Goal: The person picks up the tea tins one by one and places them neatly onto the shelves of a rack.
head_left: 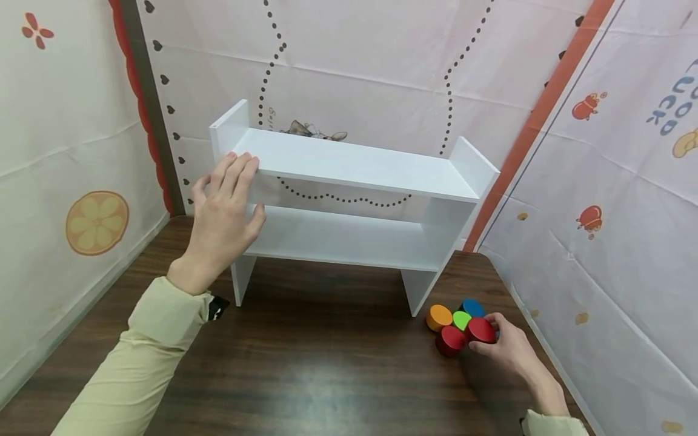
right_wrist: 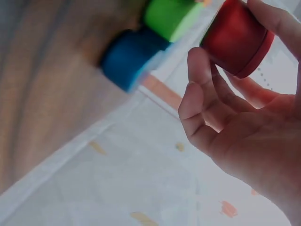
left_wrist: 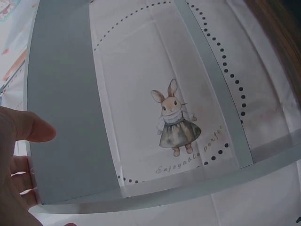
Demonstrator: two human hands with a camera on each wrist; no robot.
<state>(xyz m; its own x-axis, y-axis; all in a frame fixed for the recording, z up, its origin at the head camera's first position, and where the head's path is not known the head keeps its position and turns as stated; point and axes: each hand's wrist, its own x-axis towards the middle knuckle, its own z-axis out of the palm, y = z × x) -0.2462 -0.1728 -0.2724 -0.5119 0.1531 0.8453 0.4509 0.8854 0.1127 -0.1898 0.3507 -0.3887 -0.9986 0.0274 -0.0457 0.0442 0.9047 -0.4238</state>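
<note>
A white two-tier shelf (head_left: 338, 236) stands on the table. At its upper left end rests my left hand (head_left: 220, 221), fingers nearly straight on the top board's edge; the left wrist view shows that hand (left_wrist: 19, 155) beside a board (left_wrist: 70, 103). My right hand (head_left: 515, 351) pinches a red cylinder (head_left: 481, 330) between thumb and fingers. The right wrist view shows the hand (right_wrist: 254, 117) around the red cylinder (right_wrist: 237, 40). Close to it are a second red cylinder (head_left: 451, 341), an orange one (head_left: 438, 318), a green one (head_left: 462, 320) and a blue one (head_left: 472, 308).
The dark wooden table (head_left: 322, 363) reaches under the shelf. Printed white cloth (head_left: 360, 54) hangs behind it, with more cloth at the left (head_left: 71, 151) and right (head_left: 616, 242). The cylinders lie near the shelf's right leg (head_left: 420, 290).
</note>
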